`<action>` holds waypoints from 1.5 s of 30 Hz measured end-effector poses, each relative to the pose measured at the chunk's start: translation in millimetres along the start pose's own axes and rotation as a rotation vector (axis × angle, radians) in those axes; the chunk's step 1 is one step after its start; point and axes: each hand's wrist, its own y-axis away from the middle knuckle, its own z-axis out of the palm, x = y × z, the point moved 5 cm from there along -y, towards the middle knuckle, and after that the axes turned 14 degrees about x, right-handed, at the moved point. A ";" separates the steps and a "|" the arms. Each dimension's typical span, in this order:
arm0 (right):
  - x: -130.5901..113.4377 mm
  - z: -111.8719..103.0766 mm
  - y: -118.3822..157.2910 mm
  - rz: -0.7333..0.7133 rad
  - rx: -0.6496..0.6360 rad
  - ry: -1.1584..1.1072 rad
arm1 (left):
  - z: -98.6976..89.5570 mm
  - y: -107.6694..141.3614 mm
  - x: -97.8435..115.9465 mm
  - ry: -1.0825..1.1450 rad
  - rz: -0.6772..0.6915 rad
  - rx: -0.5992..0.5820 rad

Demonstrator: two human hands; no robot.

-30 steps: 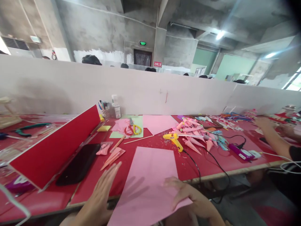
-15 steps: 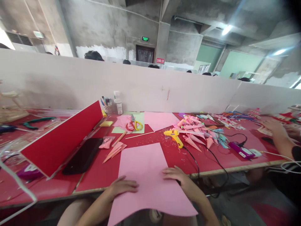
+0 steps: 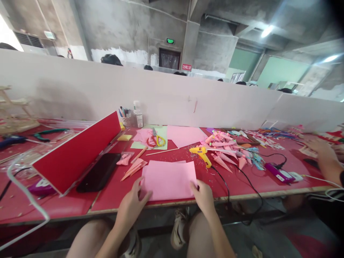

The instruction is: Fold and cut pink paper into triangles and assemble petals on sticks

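Note:
A pink paper sheet (image 3: 168,180) lies folded over on itself at the front edge of the red table, a strip of its lower layer showing behind the top one. My left hand (image 3: 133,198) holds its left edge, thumb on the paper and fingers at the side. At the right edge, my right hand (image 3: 202,192) grips the sheet between thumb and fingers. Folded pink paper pieces (image 3: 134,168) lie just left of the sheet. A yellow glue gun (image 3: 201,155) rests to its right, beside a pile of pink cones (image 3: 221,145).
A black phone (image 3: 99,172) and an upright red board (image 3: 77,150) stand left. Scissors (image 3: 160,141) and more pink paper (image 3: 185,135) lie behind. Cables run from a purple device (image 3: 279,173) at right. Another person's arm (image 3: 326,156) reaches in far right.
The near part of the pink sheet, earlier hanging over the table edge, has been folded up and away from me. Both hands have moved to the sides of the folded sheet.

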 end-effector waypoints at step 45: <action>7.9 9.9 -17.0 -0.016 -0.085 -0.263 | -2.2 -3.2 5.6 -0.309 0.197 0.071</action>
